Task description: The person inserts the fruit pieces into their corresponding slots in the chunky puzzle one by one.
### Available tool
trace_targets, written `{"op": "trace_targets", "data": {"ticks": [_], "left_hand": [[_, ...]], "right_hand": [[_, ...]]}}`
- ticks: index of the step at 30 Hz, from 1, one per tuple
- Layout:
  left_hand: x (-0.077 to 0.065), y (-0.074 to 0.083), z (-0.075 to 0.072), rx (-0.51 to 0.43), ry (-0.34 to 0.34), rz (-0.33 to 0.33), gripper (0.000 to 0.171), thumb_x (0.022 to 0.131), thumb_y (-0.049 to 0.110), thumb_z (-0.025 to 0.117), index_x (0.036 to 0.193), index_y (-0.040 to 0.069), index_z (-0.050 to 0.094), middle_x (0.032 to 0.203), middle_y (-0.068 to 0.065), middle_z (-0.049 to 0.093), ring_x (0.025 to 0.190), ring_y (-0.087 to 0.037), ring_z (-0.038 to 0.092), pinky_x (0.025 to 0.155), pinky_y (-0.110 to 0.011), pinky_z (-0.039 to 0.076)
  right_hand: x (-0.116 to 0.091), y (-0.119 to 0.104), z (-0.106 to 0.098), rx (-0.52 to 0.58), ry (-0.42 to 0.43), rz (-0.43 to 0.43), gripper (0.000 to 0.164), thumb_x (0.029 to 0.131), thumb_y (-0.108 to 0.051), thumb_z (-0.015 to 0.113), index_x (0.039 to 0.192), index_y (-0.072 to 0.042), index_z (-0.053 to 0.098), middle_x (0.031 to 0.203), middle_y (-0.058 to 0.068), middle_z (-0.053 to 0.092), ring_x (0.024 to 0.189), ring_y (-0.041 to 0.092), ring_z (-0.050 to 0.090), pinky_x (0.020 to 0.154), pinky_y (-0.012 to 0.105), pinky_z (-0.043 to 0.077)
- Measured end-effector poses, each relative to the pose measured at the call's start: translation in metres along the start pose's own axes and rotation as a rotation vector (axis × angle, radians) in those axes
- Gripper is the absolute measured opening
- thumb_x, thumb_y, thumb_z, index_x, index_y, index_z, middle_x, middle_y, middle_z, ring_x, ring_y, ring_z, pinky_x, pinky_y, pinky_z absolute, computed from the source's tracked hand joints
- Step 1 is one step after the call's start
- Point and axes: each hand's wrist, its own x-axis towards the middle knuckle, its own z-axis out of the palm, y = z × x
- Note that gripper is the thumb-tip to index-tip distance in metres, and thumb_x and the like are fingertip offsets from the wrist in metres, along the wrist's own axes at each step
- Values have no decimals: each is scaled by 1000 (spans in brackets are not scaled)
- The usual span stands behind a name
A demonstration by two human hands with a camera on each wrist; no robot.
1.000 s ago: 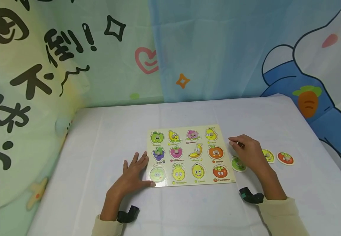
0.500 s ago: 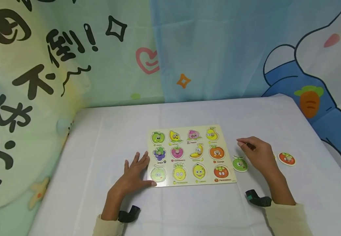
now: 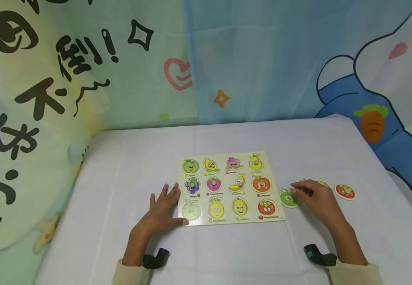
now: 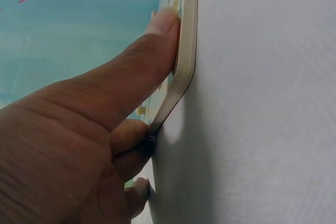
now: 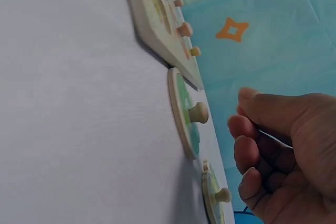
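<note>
A pale yellow fruit puzzle board lies on the table, with rows of fruit pictures and knobbed pieces. My left hand rests at its near left corner, fingers spread along the left edge. The left thumb lies on the board's rim. My right hand is over the loose pieces, thumb and fingers curled together with nothing held. Just in front of its fingertips, a round green fruit piece lies beside the board. Its wooden knob stands apart from the fingers in the right wrist view.
A red piece lies right of my right hand. A yellow piece shows partly behind that hand. White cloth covers the table, with a printed curtain behind. Both wrists carry black cameras.
My right hand has moved right, away from the board, then down toward the green piece. My left hand stays at the board's corner.
</note>
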Motion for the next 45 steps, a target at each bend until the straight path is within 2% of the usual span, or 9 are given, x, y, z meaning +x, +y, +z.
{"op": "trace_targets", "data": {"ticks": [4, 8, 11, 15, 26, 33, 38, 45], "left_hand": [[-1, -2, 1, -4, 6, 4, 102, 67, 35, 89, 151, 9, 35, 160, 3, 20, 148, -25, 0, 113, -58, -9], [1, -3, 2, 13, -5, 10, 111, 62, 40, 91, 152, 10, 34, 160, 2, 18, 148, -25, -1, 113, -58, -9], [1, -3, 2, 28, -20, 6, 118, 57, 44, 92, 152, 11, 32, 160, 2, 17, 148, -25, -2, 112, -58, -9], [2, -4, 2, 41, -26, 3, 119, 57, 45, 92, 153, 12, 30, 161, 2, 15, 148, -24, -4, 112, -58, -9], [1, -2, 1, 61, -32, 19, 120, 57, 43, 93, 153, 11, 29, 161, 2, 15, 148, -26, -3, 112, -59, -9], [0, -2, 2, 72, -14, 20, 119, 58, 42, 93, 153, 12, 30, 161, 2, 16, 148, -25, -2, 112, -60, -8], [0, -2, 3, 74, -11, 17, 118, 58, 43, 92, 154, 14, 29, 161, 4, 15, 148, -25, -3, 112, -59, -8], [0, -4, 3, 91, -11, 14, 118, 58, 46, 91, 154, 14, 29, 160, 6, 14, 148, -24, -2, 112, -59, -7]], "right_hand": [[-4, 0, 1, -12, -55, 24, 21, 87, -11, 74, 105, -1, 73, 87, 5, 65, 74, 18, 49, 56, 23, 41], [-4, 3, 3, -25, -116, 45, 22, 87, -11, 73, 106, -1, 72, 89, 6, 66, 75, 19, 50, 57, 24, 44], [-4, 4, 4, -42, -151, 47, 21, 86, -11, 74, 104, -1, 73, 88, 5, 66, 74, 19, 51, 58, 26, 44], [-3, 0, 5, -63, -175, 49, 19, 85, -9, 75, 102, -1, 73, 85, 3, 65, 73, 18, 51, 60, 31, 44], [-2, -4, 2, -109, -153, 36, 15, 84, -5, 74, 98, 0, 73, 88, 8, 66, 78, 23, 56, 65, 38, 48], [3, -9, 1, -90, -86, -29, 15, 83, -4, 74, 97, -1, 73, 89, 8, 66, 76, 21, 52, 61, 33, 45], [9, -19, 8, -66, -57, -86, 14, 83, -4, 75, 97, -2, 73, 85, 5, 65, 71, 18, 50, 58, 28, 43], [16, -40, 29, 16, -130, -105, 14, 85, -8, 74, 99, -6, 73, 85, -1, 63, 73, 17, 51, 60, 26, 44]]}}
